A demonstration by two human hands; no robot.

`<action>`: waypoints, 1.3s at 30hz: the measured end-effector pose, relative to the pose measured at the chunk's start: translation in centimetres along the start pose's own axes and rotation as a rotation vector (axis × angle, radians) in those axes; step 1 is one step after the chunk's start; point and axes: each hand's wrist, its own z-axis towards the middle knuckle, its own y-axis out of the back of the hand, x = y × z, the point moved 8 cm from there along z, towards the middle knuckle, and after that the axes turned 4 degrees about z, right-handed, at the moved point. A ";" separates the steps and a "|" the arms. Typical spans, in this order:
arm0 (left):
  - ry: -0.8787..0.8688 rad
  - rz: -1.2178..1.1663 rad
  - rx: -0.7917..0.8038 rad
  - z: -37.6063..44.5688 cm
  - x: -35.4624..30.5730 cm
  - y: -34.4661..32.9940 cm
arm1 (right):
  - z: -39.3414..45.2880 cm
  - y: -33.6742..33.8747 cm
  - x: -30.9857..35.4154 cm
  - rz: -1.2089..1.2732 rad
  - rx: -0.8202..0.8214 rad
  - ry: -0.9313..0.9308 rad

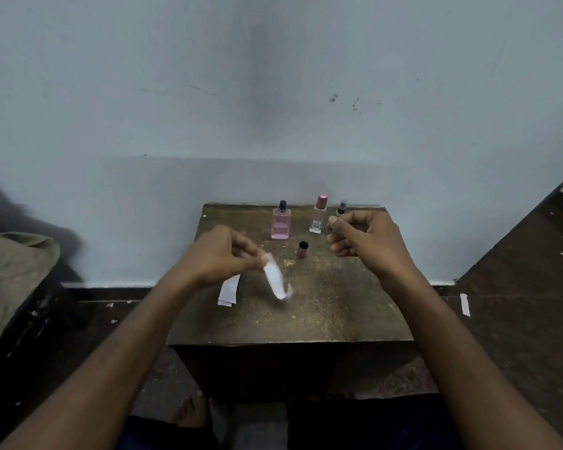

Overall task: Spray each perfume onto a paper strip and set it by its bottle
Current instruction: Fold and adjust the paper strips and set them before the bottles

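My left hand pinches the top of a white paper strip, which hangs blurred over the middle of the small wooden table. A pink perfume bottle with a bare black sprayer stands at the back. To its right is a clear bottle with a pink cap. A third small bottle with a dark sprayer is partly hidden behind my right hand. That hand hovers with its fingers loosely curled and nothing visible in it. A loose copper cap stands in front of the bottles.
More white strips lie on the table under my left wrist. Paper strips also lie on the dark floor to the right. The table stands against a pale wall. An olive cloth sits at the left.
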 end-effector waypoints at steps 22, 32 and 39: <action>-0.054 0.034 -0.022 0.0 -0.7 -0.6 | -0.1 -0.1 0.2 -0.009 0.002 0.015; 0.002 -0.158 -0.114 0.2 0.4 -0.1 | -0.3 -0.9 -0.1 -0.047 0.067 -0.011; -0.067 -0.317 0.018 -0.1 -1.5 -1.3 | -0.8 -4.5 -1.5 -0.080 0.309 -0.201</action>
